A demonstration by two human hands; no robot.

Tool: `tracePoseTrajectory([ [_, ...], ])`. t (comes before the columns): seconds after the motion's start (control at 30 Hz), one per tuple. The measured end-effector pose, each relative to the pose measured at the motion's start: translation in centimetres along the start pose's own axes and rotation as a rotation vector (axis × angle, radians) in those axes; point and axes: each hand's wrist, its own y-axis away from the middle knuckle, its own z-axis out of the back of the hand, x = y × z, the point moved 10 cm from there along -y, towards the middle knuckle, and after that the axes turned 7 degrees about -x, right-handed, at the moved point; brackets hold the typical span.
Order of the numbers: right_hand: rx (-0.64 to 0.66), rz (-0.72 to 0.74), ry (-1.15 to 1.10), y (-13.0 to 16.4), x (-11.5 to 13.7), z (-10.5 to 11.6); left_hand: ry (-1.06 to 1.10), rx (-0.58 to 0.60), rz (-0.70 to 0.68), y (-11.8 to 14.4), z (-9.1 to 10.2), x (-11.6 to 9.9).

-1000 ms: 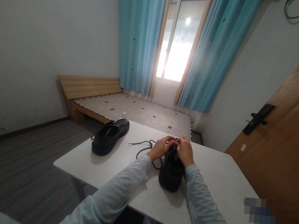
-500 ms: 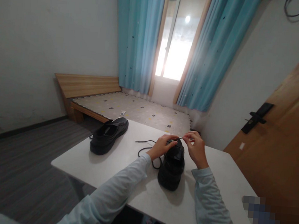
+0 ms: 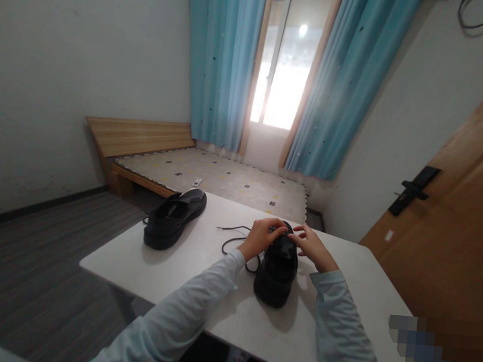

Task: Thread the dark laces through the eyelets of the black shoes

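Note:
In the head view a black lace-up shoe (image 3: pixel 276 277) stands on the white table, its heel toward me. My left hand (image 3: pixel 262 236) is closed on the left side of its upper, near the lacing. At the right side of that lacing my right hand (image 3: pixel 308 244) has thumb and fingers bent together against the shoe; whatever lies between them is too small to make out. A loose black shoelace (image 3: pixel 236 238) curls over the table left of the shoe. Farther left stands a second black shoe (image 3: pixel 174 219), with a bit of lace beside it.
The white table (image 3: pixel 131 275) carries both shoes. Beyond it is a bed (image 3: pixel 225 174) with a patterned mattress and a small white object (image 3: pixel 197 182) on it. A wooden door (image 3: pixel 453 222) is to the right; blue curtains (image 3: pixel 222 61) frame the window.
My right hand has come down and left, closer to the shoe. The thin lace that showed between my hands is out of sight now. My left hand stays on the shoe.

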Motion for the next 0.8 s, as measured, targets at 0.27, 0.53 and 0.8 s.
tracePoseTrajectory([
  [0.27,0.046,-0.232,-0.287,0.8,-1.2,0.7,-0.158,0.115,-0.122,-0.1,-1.5,-0.6],
  [0.53,0.117,-0.246,-0.426,1.0,-1.5,1.1,-0.462,0.273,-0.042,-1.5,-3.9,-1.0],
  [0.8,0.162,-0.224,-0.442,0.8,-1.8,0.9,-0.560,0.317,0.010,-2.3,-5.7,-0.4],
])
